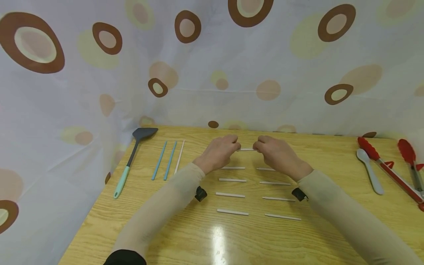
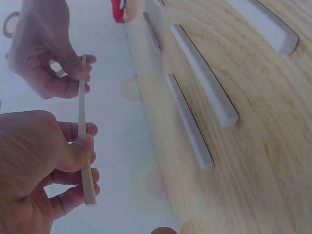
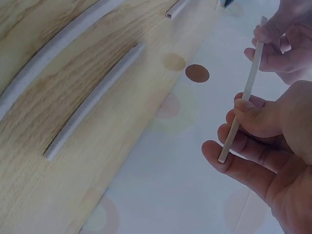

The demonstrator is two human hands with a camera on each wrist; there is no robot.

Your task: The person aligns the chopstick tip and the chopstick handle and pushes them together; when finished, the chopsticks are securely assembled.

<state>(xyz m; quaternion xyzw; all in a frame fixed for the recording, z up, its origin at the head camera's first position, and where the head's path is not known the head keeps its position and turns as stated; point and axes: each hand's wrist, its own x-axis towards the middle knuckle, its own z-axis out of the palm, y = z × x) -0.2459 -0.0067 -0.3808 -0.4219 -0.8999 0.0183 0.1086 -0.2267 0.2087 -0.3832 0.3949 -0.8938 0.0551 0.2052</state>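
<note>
A thin white stick (image 1: 246, 149) with a squared end is held level by both hands near the table's back edge, above the wood. On its left part, my left hand (image 1: 220, 151) pinches it between thumb and fingers. My right hand (image 1: 276, 152) grips the other end the same way. In the left wrist view the stick (image 2: 82, 109) runs from one hand to the other, with a faint line across it between them. Nearer me, short white sticks lie in two columns: several on the left (image 1: 232, 212) and several on the right (image 1: 282, 217), partly hidden by my right hand.
Left on the wooden table (image 1: 185, 239) are two blue sticks (image 1: 170, 161), a longer white stick (image 1: 180, 156) and a dark spatula (image 1: 130, 156) with a mint handle. A grey spoon (image 1: 370, 171) and two red tongs (image 1: 391, 169) lie right. A patterned cloth (image 1: 212, 55) hangs behind.
</note>
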